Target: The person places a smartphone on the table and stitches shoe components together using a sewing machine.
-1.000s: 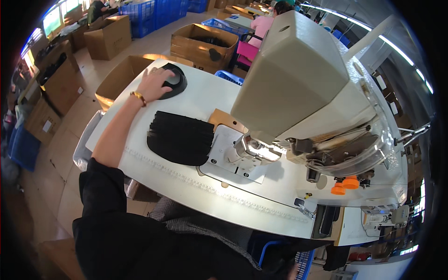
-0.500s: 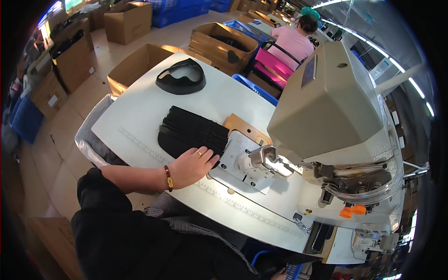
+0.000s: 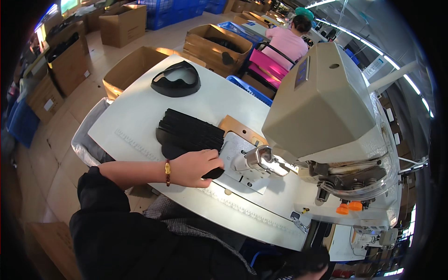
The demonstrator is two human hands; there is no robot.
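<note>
A stack of flat black pieces (image 3: 191, 130), soft-looking with rounded ends, lies fanned on the white sewing table. At its near edge my left hand (image 3: 196, 169) is closed, thumb and fingers pinching a black piece (image 3: 213, 174) whose end shows between them. Just right of that hand is the metal bed of a sewing machine (image 3: 322, 98) with a bright, shiny arm end (image 3: 261, 157). My right hand (image 3: 318, 273) shows only in part at the lower edge, below a dark sleeve; its fingers are hidden.
A black moulded rim-like part (image 3: 176, 79) rests at the table's far left. Beyond stand cardboard boxes (image 3: 214, 46) and blue crates (image 3: 172, 14). A lined bin (image 3: 88, 135) stands left of the table. A person in pink (image 3: 284, 44) sits farther back, facing away.
My left hand has turned from lying flat over the stack's near edge to pinching a piece there. My right sleeve and hand have come farther into view at the bottom.
</note>
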